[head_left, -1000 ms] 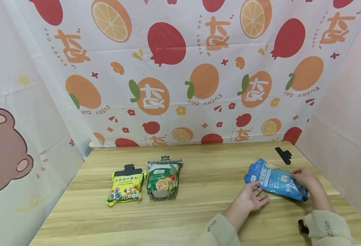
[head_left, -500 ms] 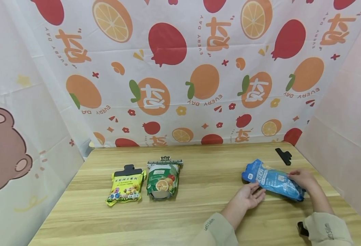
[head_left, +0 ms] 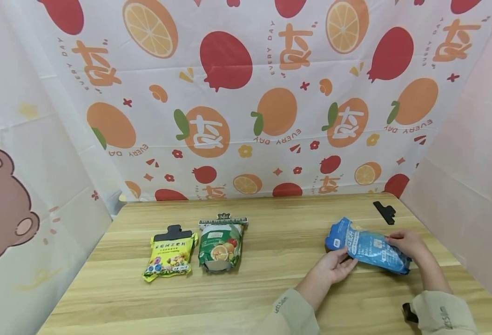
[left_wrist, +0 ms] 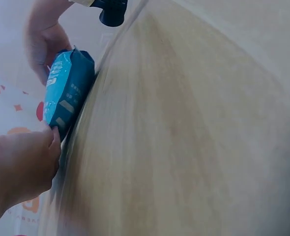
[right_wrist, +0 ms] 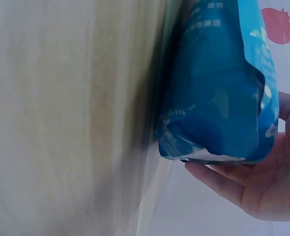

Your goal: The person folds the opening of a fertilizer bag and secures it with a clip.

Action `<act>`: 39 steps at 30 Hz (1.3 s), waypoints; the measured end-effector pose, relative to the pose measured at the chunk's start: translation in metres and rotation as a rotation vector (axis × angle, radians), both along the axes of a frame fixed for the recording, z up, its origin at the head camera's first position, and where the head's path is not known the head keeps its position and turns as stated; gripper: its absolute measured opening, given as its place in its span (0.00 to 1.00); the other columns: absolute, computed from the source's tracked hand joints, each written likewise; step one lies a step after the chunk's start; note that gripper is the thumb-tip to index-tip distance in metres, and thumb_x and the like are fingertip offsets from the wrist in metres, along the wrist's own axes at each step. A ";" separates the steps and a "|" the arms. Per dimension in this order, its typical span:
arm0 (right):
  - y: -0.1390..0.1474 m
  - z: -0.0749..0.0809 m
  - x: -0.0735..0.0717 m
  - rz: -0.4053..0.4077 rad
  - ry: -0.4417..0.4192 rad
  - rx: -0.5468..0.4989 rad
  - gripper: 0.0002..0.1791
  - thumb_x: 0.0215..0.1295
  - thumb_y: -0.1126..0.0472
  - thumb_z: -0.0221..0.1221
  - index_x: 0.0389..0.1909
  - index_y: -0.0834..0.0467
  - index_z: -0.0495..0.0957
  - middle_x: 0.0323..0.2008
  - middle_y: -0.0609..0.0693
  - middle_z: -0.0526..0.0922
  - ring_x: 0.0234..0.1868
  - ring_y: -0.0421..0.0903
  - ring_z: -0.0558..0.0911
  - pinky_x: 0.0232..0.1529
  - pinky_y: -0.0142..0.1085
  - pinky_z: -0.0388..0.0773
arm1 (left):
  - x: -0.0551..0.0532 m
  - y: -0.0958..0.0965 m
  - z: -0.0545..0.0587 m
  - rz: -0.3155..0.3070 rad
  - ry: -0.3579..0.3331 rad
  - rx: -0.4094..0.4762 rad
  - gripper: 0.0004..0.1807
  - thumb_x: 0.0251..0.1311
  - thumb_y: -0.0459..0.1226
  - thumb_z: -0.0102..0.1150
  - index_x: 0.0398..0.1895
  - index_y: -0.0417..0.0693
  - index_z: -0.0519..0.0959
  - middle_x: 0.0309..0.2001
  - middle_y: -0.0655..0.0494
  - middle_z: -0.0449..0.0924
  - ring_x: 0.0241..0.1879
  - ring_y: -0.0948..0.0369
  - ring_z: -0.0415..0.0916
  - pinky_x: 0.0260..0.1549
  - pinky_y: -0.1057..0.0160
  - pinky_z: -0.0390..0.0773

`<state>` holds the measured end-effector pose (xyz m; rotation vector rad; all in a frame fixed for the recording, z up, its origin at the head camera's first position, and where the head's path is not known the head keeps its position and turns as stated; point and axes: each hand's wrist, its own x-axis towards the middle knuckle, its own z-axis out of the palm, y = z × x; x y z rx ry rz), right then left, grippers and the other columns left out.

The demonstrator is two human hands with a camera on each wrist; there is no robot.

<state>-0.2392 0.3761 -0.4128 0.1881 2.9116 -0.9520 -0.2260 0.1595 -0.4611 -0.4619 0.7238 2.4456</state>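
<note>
Between your hands is a blue printed bag [head_left: 371,253], at the right-hand side of the wood-grain table [head_left: 279,288]. It lies at a slant, its dark-blue end toward 10 o'clock and its other end toward 4 o'clock; whether its whole underside touches the wood, you cannot tell. Your left hand [head_left: 328,271] pinches its edge at 8 o'clock, thumb and forefinger close together. Your right hand [head_left: 409,244] grips the bag at 3 o'clock, with the thumb on one side and the fingers curled round the bottom end.

From the bag, a loose black clip [head_left: 384,212] lies near, at 1 o'clock. A small black object [head_left: 409,313] shows at 5 o'clock, just beside your right sleeve [head_left: 444,311]. Well apart at 9 o'clock sits a green fruit-picture bag [head_left: 220,244] under an ornate clip [head_left: 224,220]; just past it, a yellow flower-picture bag [head_left: 170,258] wears a plain black clip [head_left: 172,232]. The fruit-print cloth [head_left: 266,60] hangs behind, at 12 o'clock, and a bear-print cloth [head_left: 3,214] at far 9 o'clock.
</note>
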 end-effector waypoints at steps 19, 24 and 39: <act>-0.004 0.000 0.001 0.036 -0.048 -0.156 0.27 0.63 0.55 0.57 0.51 0.75 0.70 0.43 0.68 0.75 0.37 0.52 0.72 0.31 0.38 0.70 | -0.005 -0.010 0.001 0.053 0.159 -0.149 0.21 0.62 0.26 0.46 0.57 0.23 0.61 0.49 0.30 0.69 0.55 0.35 0.62 0.54 0.46 0.63; -0.006 0.000 0.003 0.022 -0.070 -0.266 0.28 0.63 0.56 0.57 0.54 0.75 0.68 0.37 0.55 0.78 0.29 0.44 0.70 0.27 0.36 0.70 | -0.005 -0.011 0.007 0.123 0.240 -0.149 0.20 0.62 0.27 0.45 0.56 0.28 0.65 0.45 0.38 0.73 0.52 0.40 0.68 0.51 0.48 0.68; -0.009 -0.005 0.003 0.209 -0.071 -0.347 0.36 0.67 0.55 0.52 0.63 0.77 0.51 0.58 0.75 0.60 0.53 0.62 0.69 0.43 0.48 0.74 | -0.009 -0.024 0.034 0.095 0.385 -0.231 0.17 0.64 0.35 0.47 0.53 0.36 0.71 0.43 0.46 0.74 0.47 0.51 0.73 0.49 0.48 0.70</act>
